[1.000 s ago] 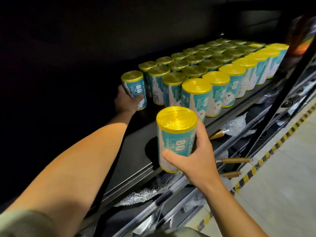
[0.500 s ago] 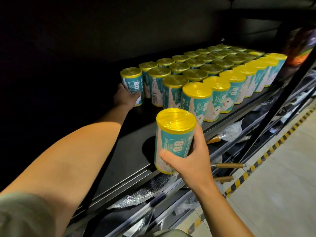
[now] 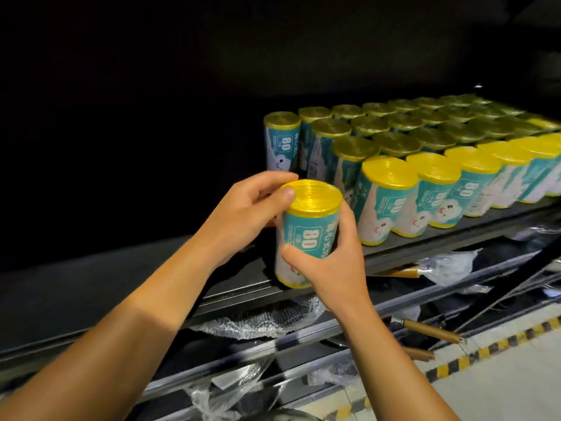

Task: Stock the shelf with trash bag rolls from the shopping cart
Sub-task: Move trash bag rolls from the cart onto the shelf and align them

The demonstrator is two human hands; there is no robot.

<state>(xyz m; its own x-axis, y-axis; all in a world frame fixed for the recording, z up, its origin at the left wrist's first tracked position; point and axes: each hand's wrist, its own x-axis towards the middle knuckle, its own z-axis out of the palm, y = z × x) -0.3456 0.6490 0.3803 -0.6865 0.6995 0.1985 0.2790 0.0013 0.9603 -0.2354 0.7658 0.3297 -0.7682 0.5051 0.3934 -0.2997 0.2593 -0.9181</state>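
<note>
Both hands on one roll. The right hand (image 3: 331,268) wraps the lower body of a teal-and-white labelled trash bag roll with a yellow plastic top (image 3: 306,235), thumb across the front label just beneath the printed "80", fingers curled round the far side. The left hand (image 3: 243,217) is at the roll's upper left, thumb tip against the yellow top edge, fingers curled behind it. So each grip is clamped on this roll. The roll stands upright at the front edge of the dark metal shelf (image 3: 136,268); whether its base touches the shelf cannot be told.

On the same shelf, to the right and behind, rows of identical yellow-topped rolls (image 3: 425,165) stand upright, packed close. The nearest of them, the front-row roll (image 3: 382,202), is just beside the held one. One single roll (image 3: 281,144) stands at the left end of the back rows, beyond the left hand.

Below the shelf: lower racks with crumpled clear plastic wrap (image 3: 258,323) and wooden-handled tools (image 3: 431,331). Pale floor with yellow-and-black striped tape (image 3: 485,349) at lower right.
</note>
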